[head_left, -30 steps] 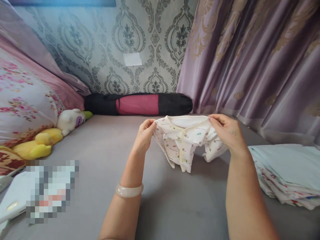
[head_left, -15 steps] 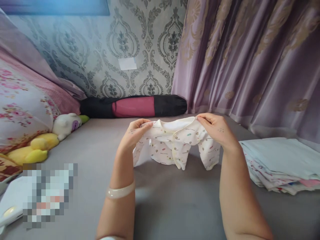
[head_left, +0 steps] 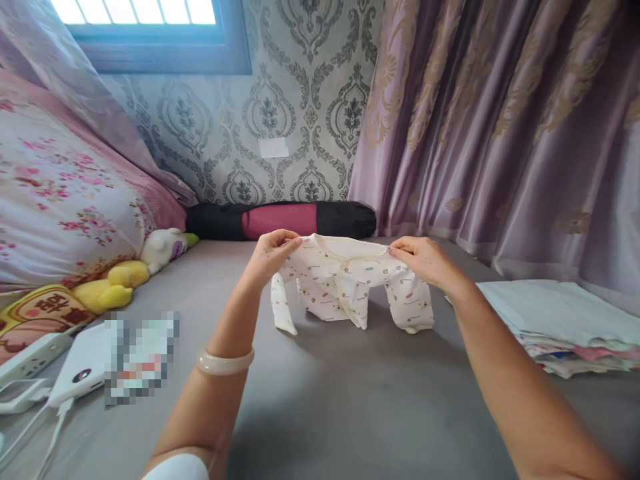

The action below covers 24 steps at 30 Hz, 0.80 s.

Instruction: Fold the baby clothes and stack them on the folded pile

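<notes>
A small white baby shirt [head_left: 325,273] with a tiny print and cream trim hangs between my hands, its neckline up and its sleeves dangling. My left hand [head_left: 277,252] pinches it at the left shoulder beside the collar. At the opposite shoulder, my right hand [head_left: 423,257] grips the fabric between thumb and fingers. The lower edges hang at or just over the grey sheet [head_left: 350,393]; whether they touch it I cannot tell. A pale bangle [head_left: 225,361] circles my left forearm.
To the right lies a stack of folded cloths [head_left: 560,317]. On the left are a white power bank [head_left: 87,360] with cables, a power strip [head_left: 37,353], a blurred-out item and plush toys [head_left: 117,283]. A black and pink roll bag [head_left: 280,220] lies along the wall.
The view has tilted up and shifted left, showing the window and power strip. Both hands keep hold of the shirt, which hangs a little flatter, its left sleeve now separate.
</notes>
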Available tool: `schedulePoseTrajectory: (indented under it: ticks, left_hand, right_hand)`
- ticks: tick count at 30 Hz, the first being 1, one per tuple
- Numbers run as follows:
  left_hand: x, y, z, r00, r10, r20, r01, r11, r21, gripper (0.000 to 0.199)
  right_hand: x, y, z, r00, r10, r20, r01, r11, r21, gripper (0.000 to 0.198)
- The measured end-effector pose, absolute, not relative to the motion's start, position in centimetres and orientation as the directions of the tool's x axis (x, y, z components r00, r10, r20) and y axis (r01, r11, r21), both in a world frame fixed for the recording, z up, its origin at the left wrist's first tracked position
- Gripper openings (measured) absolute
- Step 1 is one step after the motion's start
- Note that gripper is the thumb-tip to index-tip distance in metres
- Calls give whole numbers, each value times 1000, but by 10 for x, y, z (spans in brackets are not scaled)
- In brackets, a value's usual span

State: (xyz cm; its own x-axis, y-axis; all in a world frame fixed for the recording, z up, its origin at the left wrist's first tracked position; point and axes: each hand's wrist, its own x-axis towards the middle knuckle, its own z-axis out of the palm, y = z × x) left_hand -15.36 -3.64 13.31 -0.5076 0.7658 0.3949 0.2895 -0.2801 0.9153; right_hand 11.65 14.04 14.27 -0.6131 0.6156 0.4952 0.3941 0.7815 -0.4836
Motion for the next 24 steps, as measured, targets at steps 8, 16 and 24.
schedulePoseTrajectory:
  ticks: [8, 16, 24]
  left_hand:
    - [-169, -59, 194, -345, 807, 480, 516, -264, 815, 33]
    - [-166, -41, 205, -473, 587, 657, 646, -276, 712, 31]
    - [-169, -15, 197, -461, 588, 664, 662, -270, 699, 30]
  right_hand:
    - [122, 133, 196, -604, 529, 596, 382, 848, -366, 26]
    - [110, 138, 205, -510, 507, 695, 316, 862, -397, 27]
    - [96, 158, 195, -457, 470, 755, 298, 881, -368, 23]
